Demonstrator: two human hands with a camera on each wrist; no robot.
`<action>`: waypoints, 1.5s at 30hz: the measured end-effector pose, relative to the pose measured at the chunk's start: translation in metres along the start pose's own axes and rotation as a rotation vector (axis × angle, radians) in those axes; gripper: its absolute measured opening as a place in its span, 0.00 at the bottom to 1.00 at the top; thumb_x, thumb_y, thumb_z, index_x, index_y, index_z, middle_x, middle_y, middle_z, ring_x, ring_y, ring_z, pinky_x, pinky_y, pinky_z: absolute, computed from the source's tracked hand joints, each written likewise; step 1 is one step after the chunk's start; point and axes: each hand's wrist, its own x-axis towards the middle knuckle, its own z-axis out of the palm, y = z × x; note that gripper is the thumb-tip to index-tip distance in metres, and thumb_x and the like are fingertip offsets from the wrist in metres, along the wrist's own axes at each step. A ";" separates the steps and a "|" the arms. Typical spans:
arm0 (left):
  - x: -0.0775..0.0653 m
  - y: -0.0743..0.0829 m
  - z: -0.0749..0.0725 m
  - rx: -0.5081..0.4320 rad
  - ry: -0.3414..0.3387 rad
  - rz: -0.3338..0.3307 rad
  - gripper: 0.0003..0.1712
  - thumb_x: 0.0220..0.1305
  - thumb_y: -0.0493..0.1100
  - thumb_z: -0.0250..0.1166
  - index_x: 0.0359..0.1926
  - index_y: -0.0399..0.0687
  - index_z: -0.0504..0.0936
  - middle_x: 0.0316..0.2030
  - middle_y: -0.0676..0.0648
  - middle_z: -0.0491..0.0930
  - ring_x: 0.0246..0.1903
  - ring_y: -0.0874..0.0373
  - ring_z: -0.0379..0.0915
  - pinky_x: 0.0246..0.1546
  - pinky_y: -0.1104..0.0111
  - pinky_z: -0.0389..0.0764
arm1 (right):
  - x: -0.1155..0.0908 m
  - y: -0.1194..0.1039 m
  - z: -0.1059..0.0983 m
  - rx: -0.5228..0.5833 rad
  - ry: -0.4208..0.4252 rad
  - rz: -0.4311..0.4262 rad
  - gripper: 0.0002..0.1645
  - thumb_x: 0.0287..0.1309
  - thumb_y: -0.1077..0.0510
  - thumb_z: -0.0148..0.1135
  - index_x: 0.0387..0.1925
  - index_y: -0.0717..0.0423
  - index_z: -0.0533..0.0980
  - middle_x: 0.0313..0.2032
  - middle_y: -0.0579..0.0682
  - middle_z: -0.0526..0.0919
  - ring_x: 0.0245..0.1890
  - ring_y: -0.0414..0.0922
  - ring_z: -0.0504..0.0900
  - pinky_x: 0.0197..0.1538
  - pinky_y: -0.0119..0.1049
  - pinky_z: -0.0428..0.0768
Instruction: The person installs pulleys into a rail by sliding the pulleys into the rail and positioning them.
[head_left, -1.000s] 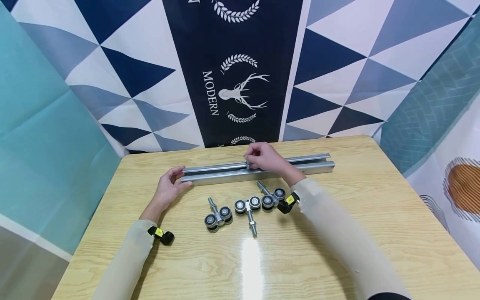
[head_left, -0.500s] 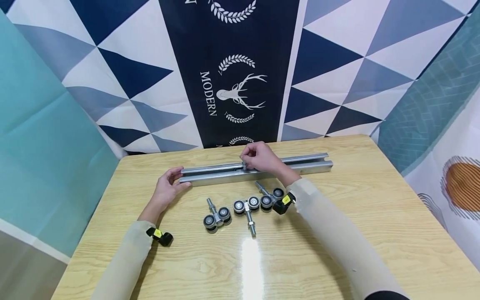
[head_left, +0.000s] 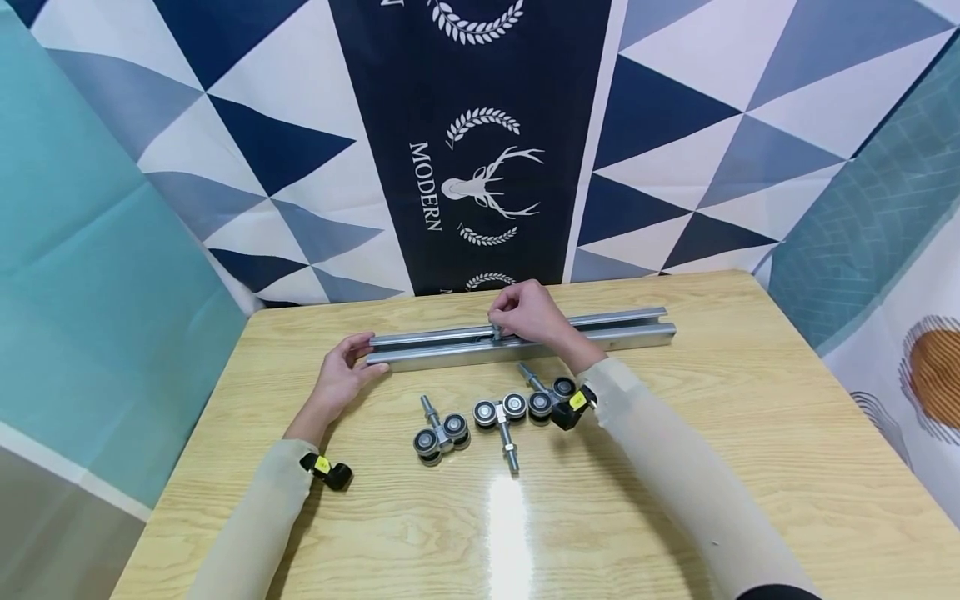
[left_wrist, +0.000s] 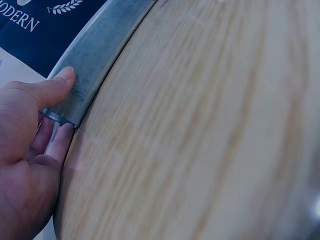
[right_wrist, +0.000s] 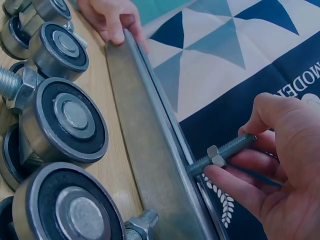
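A long C-shaped steel track (head_left: 465,356) lies across the back of the wooden table, its slot facing up. My left hand (head_left: 339,377) holds its left end, thumb on the near side wall (left_wrist: 92,65) and fingers at the end opening. Over the middle of the track, my right hand (head_left: 528,315) pinches an upright threaded bolt (right_wrist: 237,146) with a hex nut (right_wrist: 216,156). The bolt rises out of the slot; its lower end is hidden inside the track. Three roller trolleys lie in front: left (head_left: 441,437), middle (head_left: 501,412) and right (head_left: 542,407), partly behind my right wrist camera.
The wooden table (head_left: 637,500) ends at a patterned cloth backdrop (head_left: 480,100) just behind the track. A teal panel (head_left: 112,208) rises along the left side. Black wrist cameras (head_left: 330,473) sit on both sleeves, the right one close over the right trolley.
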 end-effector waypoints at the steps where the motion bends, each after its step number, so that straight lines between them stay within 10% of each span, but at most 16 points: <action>1: 0.000 0.000 0.001 -0.004 0.000 0.001 0.41 0.58 0.35 0.73 0.71 0.44 0.67 0.68 0.42 0.68 0.66 0.50 0.65 0.69 0.67 0.74 | 0.000 0.000 0.000 -0.003 0.005 0.004 0.06 0.52 0.62 0.62 0.29 0.58 0.85 0.27 0.51 0.85 0.26 0.52 0.87 0.25 0.26 0.85; 9: 0.000 0.004 0.004 -0.014 -0.004 0.024 0.41 0.59 0.35 0.72 0.71 0.42 0.65 0.68 0.40 0.67 0.67 0.48 0.64 0.73 0.55 0.69 | -0.002 -0.001 -0.006 0.000 0.024 0.016 0.07 0.50 0.62 0.61 0.26 0.58 0.85 0.29 0.53 0.86 0.24 0.50 0.87 0.24 0.27 0.85; 21: -0.002 0.007 -0.001 0.003 -0.003 0.018 0.41 0.59 0.35 0.72 0.72 0.42 0.65 0.67 0.40 0.68 0.66 0.49 0.65 0.71 0.64 0.72 | -0.004 0.003 -0.017 -0.005 0.027 0.028 0.08 0.51 0.62 0.61 0.27 0.58 0.86 0.29 0.52 0.86 0.24 0.49 0.86 0.25 0.29 0.86; 30: -0.001 0.004 0.003 0.009 -0.006 0.019 0.41 0.59 0.36 0.73 0.72 0.42 0.65 0.68 0.40 0.68 0.66 0.49 0.65 0.67 0.72 0.75 | 0.001 -0.001 0.002 0.030 -0.010 -0.006 0.08 0.54 0.63 0.62 0.30 0.61 0.86 0.27 0.52 0.84 0.23 0.47 0.84 0.25 0.28 0.85; 45: -0.002 0.001 0.002 0.005 -0.007 0.001 0.43 0.58 0.38 0.74 0.72 0.43 0.65 0.69 0.41 0.66 0.68 0.49 0.64 0.74 0.55 0.66 | 0.008 -0.025 0.045 0.088 -0.040 -0.069 0.07 0.58 0.63 0.63 0.33 0.60 0.87 0.27 0.51 0.85 0.23 0.38 0.81 0.29 0.28 0.87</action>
